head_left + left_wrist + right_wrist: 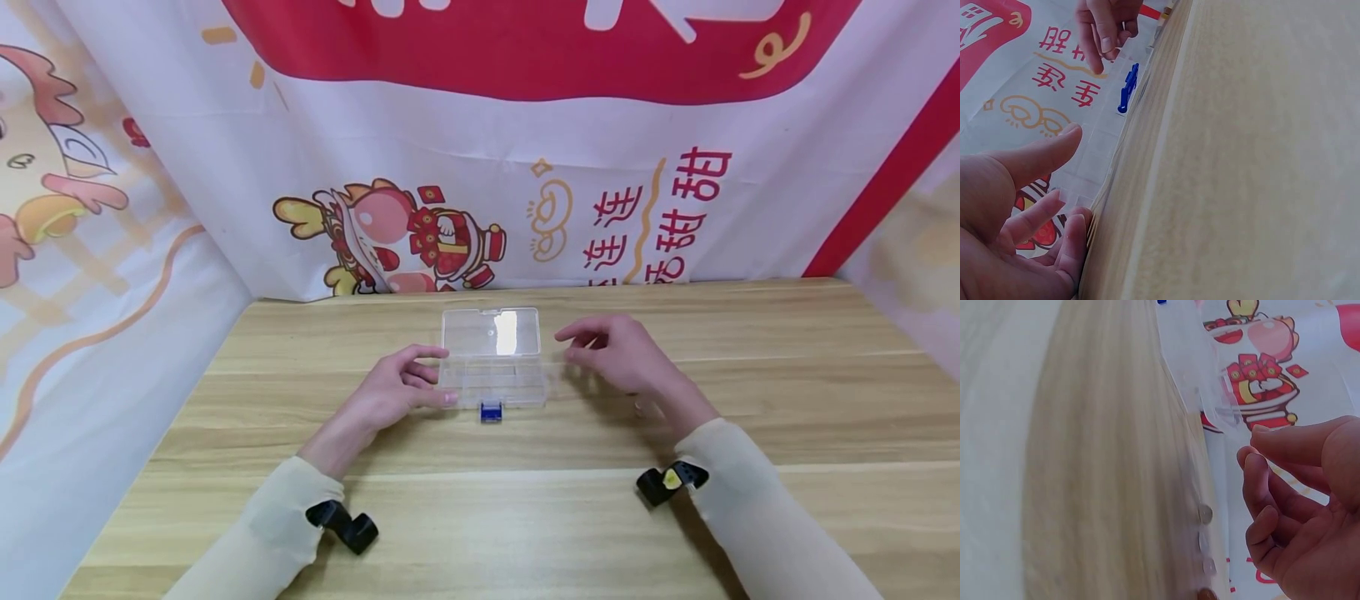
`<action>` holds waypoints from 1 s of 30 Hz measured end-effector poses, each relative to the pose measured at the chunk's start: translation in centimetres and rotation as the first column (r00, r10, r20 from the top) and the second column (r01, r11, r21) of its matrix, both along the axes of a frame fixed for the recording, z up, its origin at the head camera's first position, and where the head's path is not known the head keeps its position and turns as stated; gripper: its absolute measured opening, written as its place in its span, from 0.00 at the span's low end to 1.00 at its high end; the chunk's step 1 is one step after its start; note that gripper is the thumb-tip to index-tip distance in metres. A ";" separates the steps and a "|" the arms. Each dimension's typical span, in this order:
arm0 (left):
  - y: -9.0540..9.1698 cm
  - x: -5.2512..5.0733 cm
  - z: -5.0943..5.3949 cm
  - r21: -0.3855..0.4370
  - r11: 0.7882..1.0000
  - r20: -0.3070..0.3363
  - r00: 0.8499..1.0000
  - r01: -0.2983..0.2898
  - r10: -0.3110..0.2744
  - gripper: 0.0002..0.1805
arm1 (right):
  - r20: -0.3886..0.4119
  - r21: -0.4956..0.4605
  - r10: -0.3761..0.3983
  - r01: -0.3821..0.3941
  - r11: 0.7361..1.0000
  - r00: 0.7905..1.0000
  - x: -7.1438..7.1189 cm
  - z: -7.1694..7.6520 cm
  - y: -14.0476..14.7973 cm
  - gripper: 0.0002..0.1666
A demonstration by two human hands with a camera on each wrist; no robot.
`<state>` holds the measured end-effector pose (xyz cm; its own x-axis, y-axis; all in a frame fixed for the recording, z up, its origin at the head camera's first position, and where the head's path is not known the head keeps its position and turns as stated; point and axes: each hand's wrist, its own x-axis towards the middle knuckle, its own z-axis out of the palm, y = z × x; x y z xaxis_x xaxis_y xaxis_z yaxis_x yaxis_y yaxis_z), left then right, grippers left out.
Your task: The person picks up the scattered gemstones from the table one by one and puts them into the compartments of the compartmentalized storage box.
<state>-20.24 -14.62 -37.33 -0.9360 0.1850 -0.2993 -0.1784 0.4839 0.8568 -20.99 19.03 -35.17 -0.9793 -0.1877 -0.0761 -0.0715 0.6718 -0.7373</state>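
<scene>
A clear plastic compartment box (491,382) lies on the table with its lid (468,332) folded back and a blue latch (491,412) at the front. My left hand (393,387) rests at the box's left side, thumb by the front corner, forefinger by the hinge, fingers relaxed. To the right of the box, apart from it, hovers my right hand (611,350), its fingers loosely bent and nothing visible between them. Below that hand, in the right wrist view, several small round pieces (1205,514) lie on the table, mostly clear, one brownish (1207,594).
The wood-grain table (480,517) ends at a printed cloth backdrop (420,133) just behind the box. Another cloth (90,275) hangs along the left side. Black wrist cameras (345,525) are strapped over both sleeves.
</scene>
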 end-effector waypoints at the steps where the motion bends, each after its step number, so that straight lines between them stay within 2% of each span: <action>1: 0.0 0.0 0.0 -0.001 1.000 0.001 1.000 -0.002 0.002 0.37 | 0.000 -0.003 -0.002 0.002 1.000 1.000 0.0 0.0 0.2 0.17; 7: 0.0 0.0 -0.2 -0.001 1.000 0.000 1.000 -0.002 0.002 0.37 | 0.029 -0.022 -0.022 0.023 1.000 0.999 -0.2 0.1 1.4 0.18; 17: 0.0 -0.1 -0.2 -0.001 1.000 0.005 1.000 -0.004 0.004 0.37 | 0.027 -0.003 -0.057 0.057 0.998 0.998 -0.5 0.0 2.7 0.17; 23: -0.1 0.0 -0.1 0.003 1.000 -0.003 1.000 0.001 -0.001 0.37 | 0.050 0.011 -0.050 0.049 0.999 0.997 -0.8 -0.3 3.7 0.18; 30: 0.0 0.0 -0.1 0.001 1.000 -0.001 1.000 -0.004 0.004 0.37 | 0.032 0.056 -0.050 0.048 0.997 0.998 -1.1 -0.9 4.5 0.19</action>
